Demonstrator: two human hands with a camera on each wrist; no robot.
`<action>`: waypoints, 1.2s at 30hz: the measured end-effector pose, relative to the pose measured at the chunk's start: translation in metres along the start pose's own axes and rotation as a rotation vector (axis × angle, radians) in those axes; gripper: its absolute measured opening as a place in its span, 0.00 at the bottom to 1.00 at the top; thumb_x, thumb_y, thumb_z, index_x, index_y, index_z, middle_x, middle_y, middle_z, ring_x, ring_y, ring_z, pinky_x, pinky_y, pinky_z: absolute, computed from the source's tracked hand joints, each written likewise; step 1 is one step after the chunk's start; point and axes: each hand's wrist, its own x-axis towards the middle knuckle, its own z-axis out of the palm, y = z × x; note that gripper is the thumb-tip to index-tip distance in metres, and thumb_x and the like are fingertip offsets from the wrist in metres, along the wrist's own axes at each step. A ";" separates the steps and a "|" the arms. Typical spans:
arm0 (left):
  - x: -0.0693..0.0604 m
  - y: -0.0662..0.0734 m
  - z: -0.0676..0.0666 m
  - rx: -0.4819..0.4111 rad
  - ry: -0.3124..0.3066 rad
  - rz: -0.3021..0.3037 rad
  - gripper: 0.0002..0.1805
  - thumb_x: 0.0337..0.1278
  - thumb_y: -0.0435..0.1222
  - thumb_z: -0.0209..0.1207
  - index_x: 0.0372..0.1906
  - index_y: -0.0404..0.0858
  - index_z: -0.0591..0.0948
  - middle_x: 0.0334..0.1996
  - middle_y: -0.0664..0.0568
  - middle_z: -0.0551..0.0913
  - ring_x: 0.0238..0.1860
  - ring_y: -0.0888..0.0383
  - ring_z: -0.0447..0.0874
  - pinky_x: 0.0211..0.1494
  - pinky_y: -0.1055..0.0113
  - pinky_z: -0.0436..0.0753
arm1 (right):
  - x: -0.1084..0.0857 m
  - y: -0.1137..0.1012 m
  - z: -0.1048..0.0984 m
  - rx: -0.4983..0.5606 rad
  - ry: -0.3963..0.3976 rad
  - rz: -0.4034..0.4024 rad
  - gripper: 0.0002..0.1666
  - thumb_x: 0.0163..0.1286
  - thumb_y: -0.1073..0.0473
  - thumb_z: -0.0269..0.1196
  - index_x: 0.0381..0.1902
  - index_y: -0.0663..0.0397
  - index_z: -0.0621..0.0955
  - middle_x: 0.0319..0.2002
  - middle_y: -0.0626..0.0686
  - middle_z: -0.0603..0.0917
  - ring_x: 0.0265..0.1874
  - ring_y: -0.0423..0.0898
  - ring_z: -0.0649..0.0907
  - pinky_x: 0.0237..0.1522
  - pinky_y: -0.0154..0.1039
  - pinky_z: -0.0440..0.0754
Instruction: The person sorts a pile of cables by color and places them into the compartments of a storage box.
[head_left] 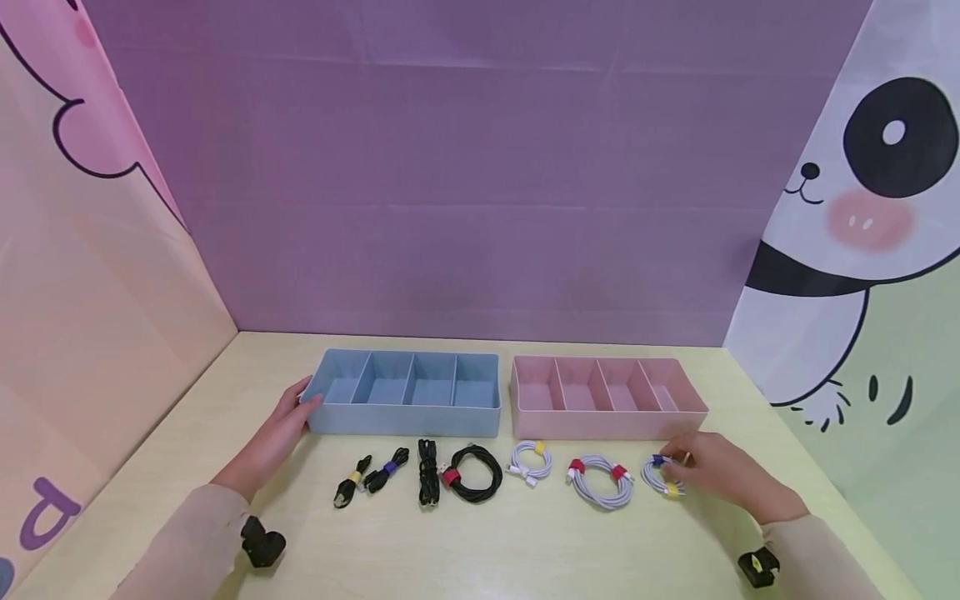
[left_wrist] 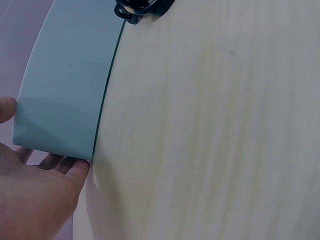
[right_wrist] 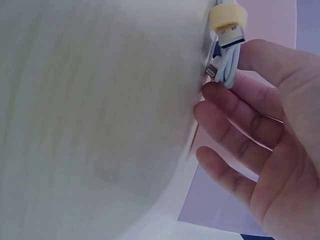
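On the pale table [head_left: 480, 550], before a purple wall [head_left: 480, 167], the right hand [head_left: 716, 471] pinches the rightmost white cable [head_left: 660, 487], near the pink tray [head_left: 611, 425]. The left hand [head_left: 281, 433] clamps thumb and fingers on the left end of the blue tray [head_left: 405, 421]; the right wall [head_left: 915, 350] shows a panda [head_left: 813, 217].

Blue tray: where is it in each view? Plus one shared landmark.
Head: blue tray, left of centre, with the left hand at its left end.
Left wrist: upper left, left hand at its lower end.
Right wrist: not in it.
Shared landmark: the pale tabletop, in all three.
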 end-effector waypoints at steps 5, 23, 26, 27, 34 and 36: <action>0.001 0.000 0.001 -0.010 -0.009 0.012 0.44 0.79 0.53 0.39 0.79 0.38 0.30 0.78 0.32 0.31 0.77 0.35 0.34 0.76 0.38 0.47 | 0.000 0.000 0.000 0.013 0.024 -0.025 0.06 0.63 0.59 0.70 0.36 0.55 0.86 0.29 0.39 0.82 0.28 0.35 0.76 0.32 0.37 0.80; 0.000 -0.001 0.000 -0.063 -0.030 0.026 0.42 0.80 0.47 0.40 0.79 0.38 0.29 0.78 0.32 0.30 0.77 0.35 0.34 0.76 0.38 0.44 | -0.006 0.004 -0.008 0.175 0.027 0.039 0.06 0.64 0.58 0.71 0.34 0.53 0.84 0.27 0.41 0.80 0.27 0.34 0.74 0.28 0.32 0.76; -0.001 0.000 0.000 -0.064 -0.035 0.033 0.42 0.80 0.47 0.40 0.79 0.37 0.29 0.78 0.33 0.30 0.77 0.35 0.34 0.76 0.38 0.44 | -0.006 0.004 -0.008 0.182 0.032 0.040 0.06 0.63 0.59 0.71 0.34 0.53 0.84 0.27 0.42 0.79 0.27 0.35 0.75 0.28 0.32 0.77; -0.001 -0.001 0.000 -0.064 -0.039 0.036 0.42 0.80 0.47 0.40 0.79 0.37 0.29 0.78 0.33 0.29 0.77 0.35 0.34 0.76 0.38 0.44 | -0.007 0.004 -0.008 0.189 0.033 0.042 0.06 0.63 0.59 0.71 0.34 0.53 0.84 0.27 0.42 0.79 0.27 0.35 0.75 0.28 0.32 0.77; -0.001 -0.001 -0.001 -0.062 -0.050 0.041 0.42 0.80 0.47 0.39 0.79 0.37 0.28 0.78 0.34 0.29 0.77 0.35 0.33 0.76 0.38 0.44 | -0.008 0.003 -0.011 0.198 0.048 0.044 0.05 0.64 0.59 0.70 0.35 0.54 0.84 0.27 0.42 0.79 0.27 0.35 0.75 0.27 0.31 0.77; -0.001 -0.001 -0.001 -0.058 -0.048 0.036 0.42 0.80 0.48 0.40 0.79 0.37 0.28 0.78 0.34 0.28 0.77 0.35 0.32 0.76 0.38 0.44 | -0.008 0.002 -0.013 0.191 0.067 0.034 0.05 0.64 0.60 0.69 0.35 0.54 0.84 0.27 0.41 0.79 0.27 0.35 0.75 0.27 0.32 0.77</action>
